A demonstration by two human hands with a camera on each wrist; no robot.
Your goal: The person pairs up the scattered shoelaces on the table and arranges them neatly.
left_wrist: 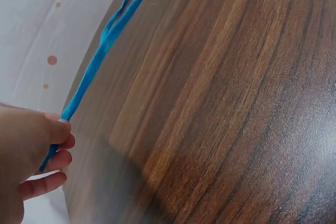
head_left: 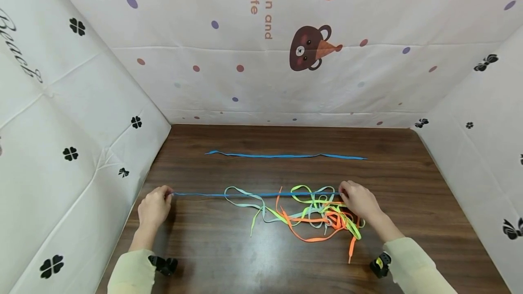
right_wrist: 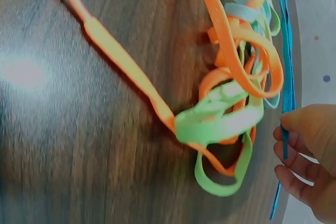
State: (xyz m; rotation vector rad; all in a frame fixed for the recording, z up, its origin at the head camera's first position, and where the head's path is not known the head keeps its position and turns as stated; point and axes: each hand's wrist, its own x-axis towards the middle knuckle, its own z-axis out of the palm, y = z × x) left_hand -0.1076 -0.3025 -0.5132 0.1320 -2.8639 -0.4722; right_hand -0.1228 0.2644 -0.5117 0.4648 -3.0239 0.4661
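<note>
A dark brown, wood-grained table shows a pale light reflection. Behind it and at both sides are white, creased sheets with coloured dots and black clovers.

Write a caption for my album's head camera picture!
Left hand and right hand hold a blue lace straight across tangled bright laces.

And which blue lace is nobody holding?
The far blue lace, lying alone near the table's back edge; the nearer blue lace is pinched by fingers at both ends.

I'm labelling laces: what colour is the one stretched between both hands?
Blue; the lace shows best in the left wrist view.
</note>
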